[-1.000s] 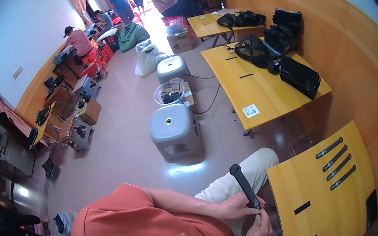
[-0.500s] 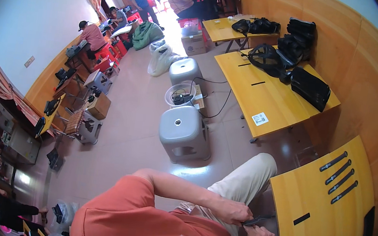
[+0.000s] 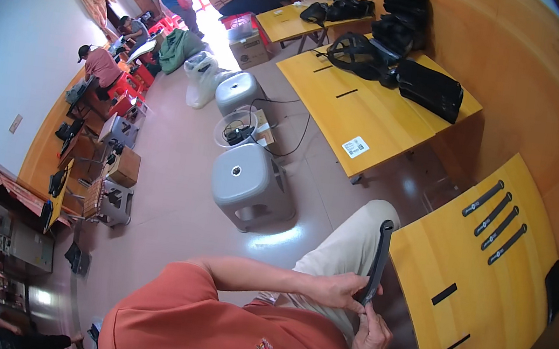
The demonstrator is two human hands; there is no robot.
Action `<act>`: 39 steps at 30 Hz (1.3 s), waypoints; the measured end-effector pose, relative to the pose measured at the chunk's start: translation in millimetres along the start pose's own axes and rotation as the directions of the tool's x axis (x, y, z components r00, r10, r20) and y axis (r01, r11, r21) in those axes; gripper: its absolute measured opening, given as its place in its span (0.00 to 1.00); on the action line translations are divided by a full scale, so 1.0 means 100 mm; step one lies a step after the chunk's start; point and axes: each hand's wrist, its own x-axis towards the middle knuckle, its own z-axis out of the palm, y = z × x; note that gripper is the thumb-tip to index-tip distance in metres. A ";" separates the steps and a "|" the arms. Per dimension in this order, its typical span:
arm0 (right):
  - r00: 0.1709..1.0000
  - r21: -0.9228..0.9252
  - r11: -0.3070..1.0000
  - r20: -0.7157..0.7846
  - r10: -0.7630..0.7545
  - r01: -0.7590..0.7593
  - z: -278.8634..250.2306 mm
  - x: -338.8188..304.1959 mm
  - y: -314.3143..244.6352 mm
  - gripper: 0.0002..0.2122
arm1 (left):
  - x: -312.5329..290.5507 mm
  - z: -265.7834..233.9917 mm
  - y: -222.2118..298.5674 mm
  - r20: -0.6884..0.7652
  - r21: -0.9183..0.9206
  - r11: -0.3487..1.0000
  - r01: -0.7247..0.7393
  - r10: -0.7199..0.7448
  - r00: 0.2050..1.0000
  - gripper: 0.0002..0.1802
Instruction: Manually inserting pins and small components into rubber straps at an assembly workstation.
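Observation:
A black strap (image 3: 380, 255) with a rounded, looped end stands up from between my two hands, above my lap. My left hand (image 3: 338, 289) is closed round the strap's lower part. The fingertips of my right hand (image 3: 372, 336) pinch its bottom end, right below the left fingers. On the yellow table (image 3: 423, 264) to my right lie several similar black straps (image 3: 492, 213) side by side, each with a ring-like end and pale marks.
Another yellow table (image 3: 318, 98) ahead bears black bags (image 3: 428, 89). Grey stools (image 3: 251, 174) and a clear tub with cables (image 3: 234, 130) stand on the floor. A black object (image 3: 552, 291) sits at my table's right edge. Several people work farther back.
The strap has swung from lying nearly flat to standing upright between my hands. My left hand has turned more open around it. The whole view has shifted slightly with my head.

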 end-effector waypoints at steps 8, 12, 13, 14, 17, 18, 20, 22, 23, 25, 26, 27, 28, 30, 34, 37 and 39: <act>1.000 0.011 1.000 -0.026 -0.012 0.013 -0.04 -0.04 0.01 0.11 | 0.02 0.00 -0.05 0.108 0.018 1.000 0.000 -0.002 0.994 0.26; 0.996 -0.070 0.994 -0.010 -0.088 0.087 -0.13 -0.02 -0.03 0.11 | 0.01 0.01 -0.02 0.155 0.012 1.000 0.012 -0.013 0.988 0.22; 0.992 -0.132 0.983 0.004 -0.129 0.128 -0.14 -0.01 -0.05 0.11 | 0.02 0.02 -0.06 0.158 0.019 0.998 -0.060 0.056 0.986 0.20; 0.986 -0.193 0.966 0.022 -0.168 0.169 -0.16 -0.01 -0.06 0.11 | 0.02 0.03 -0.09 0.161 0.026 0.991 -0.131 0.125 0.979 0.18; 0.972 -0.266 0.935 0.052 -0.227 0.233 -0.24 0.00 -0.15 0.11 | 0.01 -0.01 0.04 0.249 0.112 0.988 -0.110 0.079 0.965 0.16; 0.973 -0.269 0.935 0.048 -0.228 0.232 -0.26 -0.01 -0.17 0.11 | 0.00 -0.03 0.10 0.252 0.114 0.987 -0.113 0.081 0.964 0.16; 0.972 -0.232 0.945 0.095 -0.214 0.230 -0.29 -0.03 -0.21 0.12 | -0.02 -0.06 0.18 0.322 0.111 0.994 -0.018 -0.019 0.947 0.15; 0.972 -0.174 0.957 0.088 -0.218 0.230 -0.29 -0.07 -0.15 0.12 | -0.04 -0.03 0.19 0.319 0.086 0.996 -0.024 -0.005 0.948 0.15; 0.971 -0.112 0.966 0.084 -0.224 0.233 -0.27 -0.10 -0.12 0.13 | -0.05 -0.01 0.19 0.313 0.061 0.998 -0.027 0.007 0.950 0.14; 0.975 -0.068 0.974 0.063 -0.212 0.216 -0.23 -0.12 -0.10 0.12 | -0.09 0.02 0.08 0.291 0.036 0.999 -0.024 0.013 0.957 0.14; 0.978 -0.020 0.979 0.049 -0.202 0.203 -0.21 -0.13 -0.10 0.12 | -0.10 0.05 0.03 0.264 0.010 1.000 -0.019 0.016 0.964 0.15; 0.979 -0.023 0.979 0.045 -0.201 0.202 -0.20 -0.15 -0.10 0.12 | -0.11 0.08 0.00 0.267 0.011 1.000 -0.022 0.018 0.963 0.15; 0.988 0.028 0.989 0.052 -0.146 0.144 -0.18 -0.17 -0.11 0.12 | -0.12 0.10 -0.02 0.284 -0.017 1.000 0.014 -0.008 0.959 0.16; 0.994 0.077 0.993 0.057 -0.089 0.085 -0.13 -0.24 -0.07 0.13 | -0.12 0.13 0.01 0.306 -0.043 0.998 0.048 -0.032 0.952 0.16; 0.987 0.100 0.988 -0.122 -0.107 0.120 -0.05 -0.29 0.00 0.13 | -0.13 0.18 0.14 0.239 -0.120 0.989 0.090 -0.059 0.969 0.13; 0.977 0.089 0.981 -0.142 -0.161 0.175 -0.03 -0.32 0.04 0.12 | -0.13 0.20 0.09 0.267 -0.132 0.982 0.134 -0.095 0.959 0.13; 0.973 0.084 0.978 -0.147 -0.179 0.193 -0.02 -0.33 0.07 0.12 | -0.13 0.21 0.08 0.292 -0.154 0.979 0.136 -0.087 0.952 0.14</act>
